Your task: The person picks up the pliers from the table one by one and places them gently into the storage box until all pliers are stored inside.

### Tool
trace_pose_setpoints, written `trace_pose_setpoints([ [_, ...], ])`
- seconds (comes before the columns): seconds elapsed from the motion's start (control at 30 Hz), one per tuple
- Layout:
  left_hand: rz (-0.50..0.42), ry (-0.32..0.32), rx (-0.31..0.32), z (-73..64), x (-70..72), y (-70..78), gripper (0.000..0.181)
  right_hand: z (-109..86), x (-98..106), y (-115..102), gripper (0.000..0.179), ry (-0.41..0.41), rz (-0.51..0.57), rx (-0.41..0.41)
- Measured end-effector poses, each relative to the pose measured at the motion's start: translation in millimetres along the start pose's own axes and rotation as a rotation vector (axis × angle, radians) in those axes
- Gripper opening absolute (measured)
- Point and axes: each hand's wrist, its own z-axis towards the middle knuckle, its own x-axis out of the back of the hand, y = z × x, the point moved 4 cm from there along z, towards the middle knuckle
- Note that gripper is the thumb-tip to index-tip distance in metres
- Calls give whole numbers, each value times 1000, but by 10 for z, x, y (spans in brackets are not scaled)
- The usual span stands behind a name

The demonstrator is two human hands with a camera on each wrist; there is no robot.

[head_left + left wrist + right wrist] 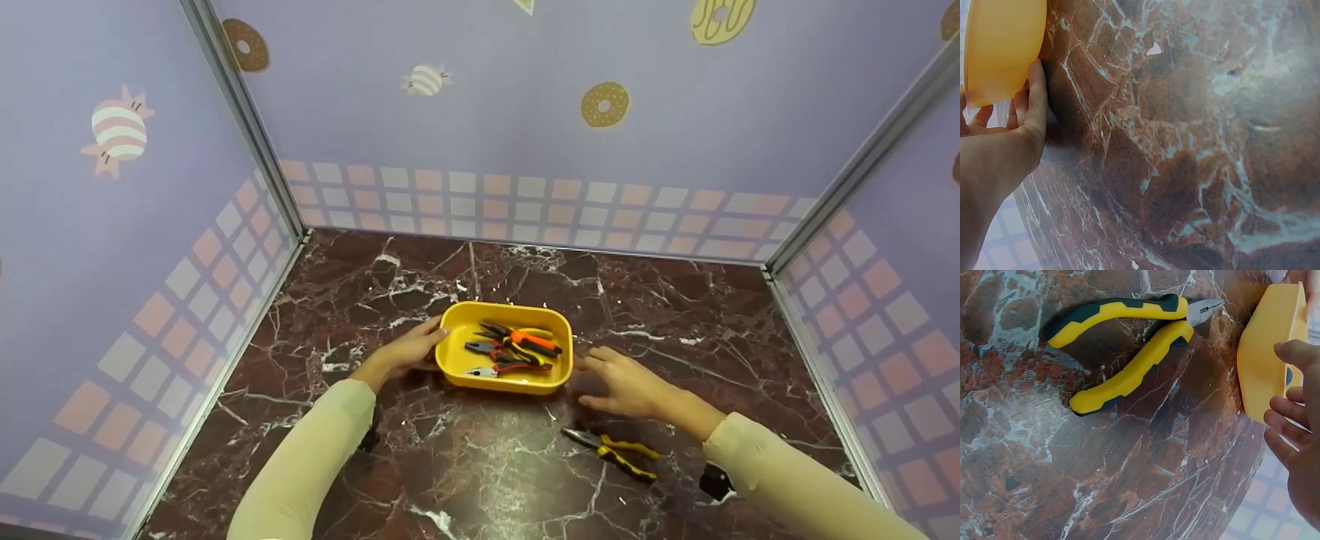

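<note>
A yellow plastic box (502, 385) sits on the marbled surface, holding several pliers. Among them are orange-and-black pliers (536, 344) and red-and-black pliers (517, 367). My left hand (405, 349) grips the box's left end, thumb at the rim; in the left wrist view its fingers (1036, 107) lie along the outer wall and underside. Beside the box's right end is my right hand (628, 384), fingers relaxed and spread, holding nothing. Whether its fingertips touch the wall, I cannot tell. Nearer to me lie yellow-and-black long-nose pliers (606, 448), handles apart, also seen in the right wrist view (1185, 318).
Patterned lilac panels (510, 112) stand behind and on both sides. Metal strips (251, 127) run up the corners. The dark red marbled tabletop (360, 277) with white veins extends to the panels' foot.
</note>
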Motion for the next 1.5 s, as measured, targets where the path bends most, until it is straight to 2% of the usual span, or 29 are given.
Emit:
trace_pose_setpoints([
  [0.43,13,-10,-5,-19,-13,13,60,-144,-75,-25,56,-39,-26,-6],
  [0.83,13,14,5,2,-23,-9,59,-312,-225,-39,48,-88,3,-63],
  [1.5,6,11,5,-8,-9,5,59,-482,-313,-14,36,-118,52,-19],
])
